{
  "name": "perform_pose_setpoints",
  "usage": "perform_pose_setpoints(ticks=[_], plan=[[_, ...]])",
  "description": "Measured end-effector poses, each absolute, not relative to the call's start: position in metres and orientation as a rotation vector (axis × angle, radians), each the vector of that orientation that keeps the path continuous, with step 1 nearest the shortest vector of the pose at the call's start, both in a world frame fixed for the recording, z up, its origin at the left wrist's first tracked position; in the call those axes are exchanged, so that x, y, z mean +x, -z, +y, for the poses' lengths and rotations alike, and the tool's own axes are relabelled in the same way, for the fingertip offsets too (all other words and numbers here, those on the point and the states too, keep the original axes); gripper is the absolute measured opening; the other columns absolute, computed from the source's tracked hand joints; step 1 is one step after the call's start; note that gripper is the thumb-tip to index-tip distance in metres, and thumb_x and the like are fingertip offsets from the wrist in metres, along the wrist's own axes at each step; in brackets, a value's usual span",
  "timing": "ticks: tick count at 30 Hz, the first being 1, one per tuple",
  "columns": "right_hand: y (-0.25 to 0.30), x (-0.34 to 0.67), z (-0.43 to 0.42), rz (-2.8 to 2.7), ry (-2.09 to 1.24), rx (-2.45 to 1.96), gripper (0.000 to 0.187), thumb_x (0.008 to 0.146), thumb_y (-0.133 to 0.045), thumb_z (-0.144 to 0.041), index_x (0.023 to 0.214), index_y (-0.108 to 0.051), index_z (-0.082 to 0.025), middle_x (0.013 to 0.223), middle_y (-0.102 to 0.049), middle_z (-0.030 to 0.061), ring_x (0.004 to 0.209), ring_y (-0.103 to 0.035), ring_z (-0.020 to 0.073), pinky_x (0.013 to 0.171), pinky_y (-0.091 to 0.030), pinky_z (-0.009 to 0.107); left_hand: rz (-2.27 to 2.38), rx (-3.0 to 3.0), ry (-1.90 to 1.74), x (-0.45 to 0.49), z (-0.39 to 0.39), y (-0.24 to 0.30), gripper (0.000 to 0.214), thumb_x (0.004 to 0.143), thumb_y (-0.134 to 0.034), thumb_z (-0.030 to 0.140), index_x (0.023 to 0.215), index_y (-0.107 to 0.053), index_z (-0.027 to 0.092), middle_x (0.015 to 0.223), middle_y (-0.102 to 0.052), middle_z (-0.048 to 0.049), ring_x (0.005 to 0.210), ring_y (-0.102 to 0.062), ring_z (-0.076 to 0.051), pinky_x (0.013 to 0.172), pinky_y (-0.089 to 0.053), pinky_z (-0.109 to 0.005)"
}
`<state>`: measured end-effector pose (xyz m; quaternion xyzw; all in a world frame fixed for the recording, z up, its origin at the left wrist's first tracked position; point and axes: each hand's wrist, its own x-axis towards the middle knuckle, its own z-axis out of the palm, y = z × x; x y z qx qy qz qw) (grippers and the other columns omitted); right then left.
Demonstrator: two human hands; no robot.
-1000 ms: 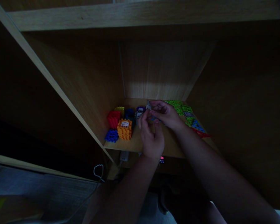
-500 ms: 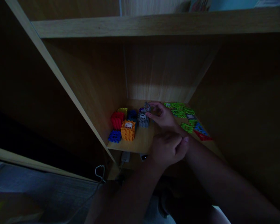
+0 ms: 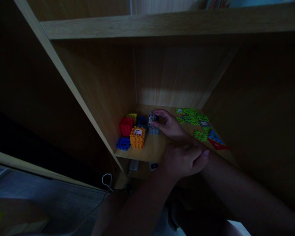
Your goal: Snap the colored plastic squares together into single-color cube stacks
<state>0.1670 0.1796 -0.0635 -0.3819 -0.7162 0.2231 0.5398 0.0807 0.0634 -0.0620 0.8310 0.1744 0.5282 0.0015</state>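
My right hand reaches into the shelf compartment and pinches a grey interlocking building tile between thumb and fingers. The tile is tilted upright, right at the top of a grey tile stack; whether they touch I cannot tell. My left hand is closed in a fist in front of my right forearm, and anything inside it is hidden. Left of the grey stack stand an orange tile stack with a white window piece on top, a red stack, blue tiles, yellow tiles and a dark blue stack.
Green tiles lie spread on the right of the shelf board, with blue and red triangular tiles. An upper shelf edge crosses overhead. Below are a white device and a cable.
My right hand has brought the grey tile slightly lower and left, against the front of the grey stack's top. The left fist has shifted a little to the right, and the view has moved slightly.
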Motion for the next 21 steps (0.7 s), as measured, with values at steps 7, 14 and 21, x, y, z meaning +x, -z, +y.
perform_pose_setpoints(ticks=[7,14,21], plan=[[0.058,0.171,0.175,-1.767,-0.304,-1.025,0.042,0.09,-0.085,-0.048,0.126,-0.071,-0.031,0.125,-0.077,0.0059,0.121,-0.071,0.0288,0.109,-0.056,0.05,0.563,2.661,-1.599,0.081,0.063,0.063,0.047,0.108,-0.054,0.036,0.065,-0.065,0.02,0.055,-0.06,0.0019,0.052,-0.056,-0.011,0.056,-0.037,-0.031],[0.052,0.175,0.17,-1.813,-0.243,-1.083,0.036,0.091,-0.083,-0.046,0.121,-0.071,-0.029,0.122,-0.076,0.0068,0.116,-0.07,0.0295,0.106,-0.056,0.051,0.56,2.668,-1.573,0.081,0.063,0.062,0.051,0.11,-0.052,0.037,0.063,-0.063,0.02,0.057,-0.061,0.0013,0.054,-0.056,-0.012,0.057,-0.038,-0.032],[0.052,0.177,0.17,-1.878,-0.223,-1.07,0.034,0.092,-0.083,-0.046,0.119,-0.071,-0.029,0.121,-0.076,0.0064,0.116,-0.07,0.0285,0.105,-0.056,0.05,0.556,2.685,-1.555,0.082,0.064,0.065,0.049,0.109,-0.053,0.037,0.064,-0.064,0.02,0.057,-0.06,0.0011,0.054,-0.055,-0.012,0.057,-0.037,-0.031]])
